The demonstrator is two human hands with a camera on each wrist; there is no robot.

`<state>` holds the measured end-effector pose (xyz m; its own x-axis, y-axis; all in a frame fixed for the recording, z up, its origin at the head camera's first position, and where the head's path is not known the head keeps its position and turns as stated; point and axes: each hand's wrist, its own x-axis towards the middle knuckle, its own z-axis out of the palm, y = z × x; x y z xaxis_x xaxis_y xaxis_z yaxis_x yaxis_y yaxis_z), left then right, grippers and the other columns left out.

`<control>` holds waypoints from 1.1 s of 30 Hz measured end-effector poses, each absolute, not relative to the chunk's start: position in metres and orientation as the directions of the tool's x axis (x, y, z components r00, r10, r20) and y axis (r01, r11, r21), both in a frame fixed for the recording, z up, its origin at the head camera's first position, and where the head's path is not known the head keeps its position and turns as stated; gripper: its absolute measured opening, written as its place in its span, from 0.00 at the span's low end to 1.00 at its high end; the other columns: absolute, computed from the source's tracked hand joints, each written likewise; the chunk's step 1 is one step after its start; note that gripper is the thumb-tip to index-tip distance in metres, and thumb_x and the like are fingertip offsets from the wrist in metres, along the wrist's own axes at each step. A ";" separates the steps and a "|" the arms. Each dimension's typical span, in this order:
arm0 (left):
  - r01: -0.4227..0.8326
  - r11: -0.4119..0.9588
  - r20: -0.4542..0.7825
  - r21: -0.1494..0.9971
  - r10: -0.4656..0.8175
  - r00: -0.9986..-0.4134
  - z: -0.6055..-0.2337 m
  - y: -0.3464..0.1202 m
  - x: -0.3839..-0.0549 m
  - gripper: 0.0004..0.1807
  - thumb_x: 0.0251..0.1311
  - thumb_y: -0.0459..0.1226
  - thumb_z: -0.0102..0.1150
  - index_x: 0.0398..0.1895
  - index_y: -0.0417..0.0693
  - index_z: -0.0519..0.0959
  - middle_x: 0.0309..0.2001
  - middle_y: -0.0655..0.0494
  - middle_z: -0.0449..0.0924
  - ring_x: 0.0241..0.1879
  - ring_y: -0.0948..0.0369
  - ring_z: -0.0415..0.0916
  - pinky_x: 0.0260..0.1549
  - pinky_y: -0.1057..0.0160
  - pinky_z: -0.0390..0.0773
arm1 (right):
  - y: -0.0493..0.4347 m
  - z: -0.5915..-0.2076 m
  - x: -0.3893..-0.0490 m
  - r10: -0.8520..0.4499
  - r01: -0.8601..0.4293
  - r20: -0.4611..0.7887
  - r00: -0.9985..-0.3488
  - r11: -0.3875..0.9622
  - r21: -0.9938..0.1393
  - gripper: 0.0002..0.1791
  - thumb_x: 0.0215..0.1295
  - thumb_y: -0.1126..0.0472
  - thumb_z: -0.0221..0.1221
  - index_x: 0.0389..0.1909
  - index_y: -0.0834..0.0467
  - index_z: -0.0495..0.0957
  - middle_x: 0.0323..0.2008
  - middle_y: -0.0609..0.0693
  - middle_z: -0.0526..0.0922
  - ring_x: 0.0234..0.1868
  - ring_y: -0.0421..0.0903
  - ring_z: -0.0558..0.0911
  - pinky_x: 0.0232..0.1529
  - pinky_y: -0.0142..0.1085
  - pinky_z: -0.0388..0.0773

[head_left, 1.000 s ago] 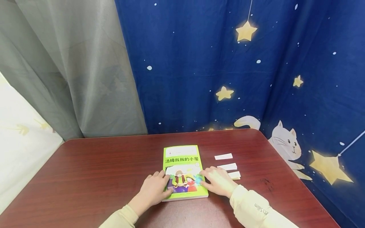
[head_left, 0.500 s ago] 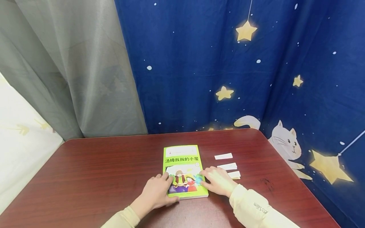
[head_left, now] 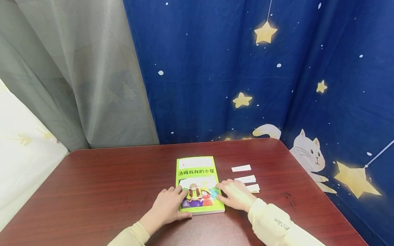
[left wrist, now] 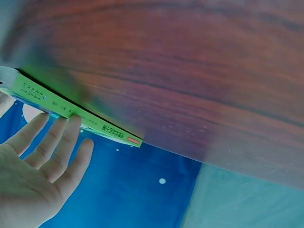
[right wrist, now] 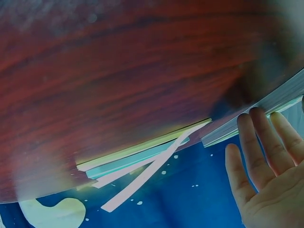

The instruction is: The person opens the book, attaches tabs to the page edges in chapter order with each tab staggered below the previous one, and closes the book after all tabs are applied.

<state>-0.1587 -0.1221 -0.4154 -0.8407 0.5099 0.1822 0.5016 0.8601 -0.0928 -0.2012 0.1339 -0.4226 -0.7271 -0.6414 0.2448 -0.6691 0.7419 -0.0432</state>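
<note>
A closed green paperback book (head_left: 198, 173) with a cartoon cover lies flat on the table, face up. My left hand (head_left: 168, 206) is at its left side, the thumb by the near lower corner. In the left wrist view the left hand (left wrist: 42, 166) has its fingers extended, tips touching the green spine (left wrist: 71, 111). On the book's right side rests my right hand (head_left: 235, 194), some fingertips over the cover's edge. The right wrist view shows the right hand (right wrist: 270, 166) with nearly straight fingers at the page edges (right wrist: 273, 102).
To the right of the book, several small paper strips (head_left: 241, 168) lie in a column, the nearest partly behind my right hand. From the right wrist they look like thin pads (right wrist: 142, 152) with coloured edges, one top strip curling up. Blue and grey curtains hang beyond the dark red table (head_left: 123, 177).
My left hand has shifted slightly, its thumb going from the cover's lower left corner to the near edge of the book. The right hand and the book have hardly moved.
</note>
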 end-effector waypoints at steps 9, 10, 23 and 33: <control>0.500 0.864 0.164 -0.050 0.501 -0.850 -0.415 -0.124 -0.159 0.39 0.37 0.66 0.60 0.49 0.51 0.76 0.40 0.53 0.75 0.36 0.56 0.74 0.29 0.57 0.72 | 0.138 -0.420 -0.200 -0.632 -0.663 0.254 -0.732 0.747 -0.053 0.17 0.54 0.50 0.60 0.44 0.53 0.79 0.32 0.45 0.80 0.32 0.44 0.77 0.29 0.37 0.73; 0.502 0.863 0.168 -0.056 0.504 -0.847 -0.415 -0.123 -0.159 0.38 0.37 0.66 0.60 0.48 0.51 0.76 0.40 0.54 0.75 0.36 0.56 0.73 0.30 0.58 0.72 | 0.138 -0.420 -0.199 -0.631 -0.663 0.256 -0.732 0.747 -0.054 0.17 0.54 0.50 0.60 0.44 0.53 0.79 0.32 0.45 0.80 0.32 0.44 0.77 0.30 0.37 0.73; 0.559 0.824 0.231 -0.098 0.565 -0.792 -0.416 -0.117 -0.159 0.33 0.44 0.64 0.58 0.47 0.53 0.76 0.34 0.60 0.73 0.30 0.61 0.71 0.25 0.63 0.71 | 0.145 -0.416 -0.197 -0.615 -0.666 0.345 -0.709 0.745 -0.042 0.14 0.55 0.52 0.60 0.41 0.52 0.79 0.31 0.43 0.80 0.31 0.43 0.78 0.30 0.36 0.74; 0.656 0.730 0.399 -0.193 0.669 -0.627 -0.417 -0.117 -0.156 0.22 0.42 0.56 0.64 0.36 0.54 0.76 0.28 0.63 0.72 0.24 0.64 0.72 0.14 0.67 0.67 | 0.151 -0.415 -0.199 -0.582 -0.640 0.356 -0.732 0.766 -0.064 0.14 0.57 0.50 0.59 0.41 0.52 0.79 0.32 0.44 0.81 0.34 0.42 0.80 0.33 0.38 0.76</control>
